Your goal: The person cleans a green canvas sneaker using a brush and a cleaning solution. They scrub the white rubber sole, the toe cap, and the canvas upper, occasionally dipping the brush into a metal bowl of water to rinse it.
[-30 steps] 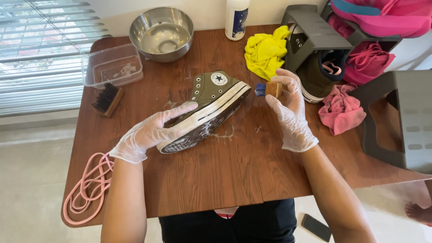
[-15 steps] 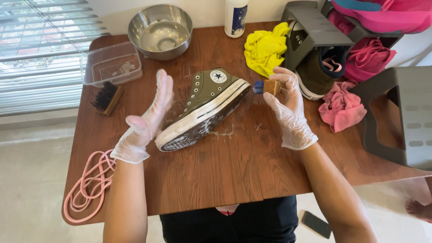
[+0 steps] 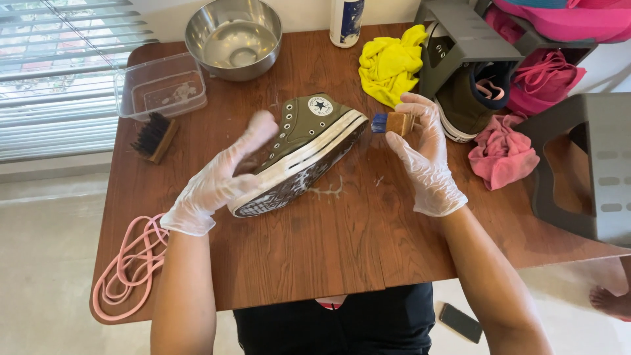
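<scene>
A green high-top shoe (image 3: pixel 299 154) is lying tipped on its side in the middle of the counter (image 3: pixel 342 243), with its white sole facing the person and some soapy wet marks under it. The left hand (image 3: pixel 220 177), in a thin clear glove, is resting flat on the toe end of the shoe; its fingers are blurry, so I cannot tell if this grip is closing on the shoe or just pressing it. The right hand (image 3: pixel 424 154), gloved too, is pinching a small wooden brush (image 3: pixel 393 123) tight, with the blue bristles pointing at the heel end of the sole. To do this well, I think the left hand should be holding the shoe firm so it is not sliding, and the brush should be going in short little rubs along the sole edge. A yellow cloth (image 3: pixel 391 62) is sitting near the far edge, a steel bowl (image 3: pixel 233 36) and a clear plastic tub (image 3: pixel 161 85) are near the far left corner, and a bigger brush (image 3: pixel 154 136) is lying by the left edge. Pink laces (image 3: pixel 131 263) are hanging over the near left corner.
</scene>
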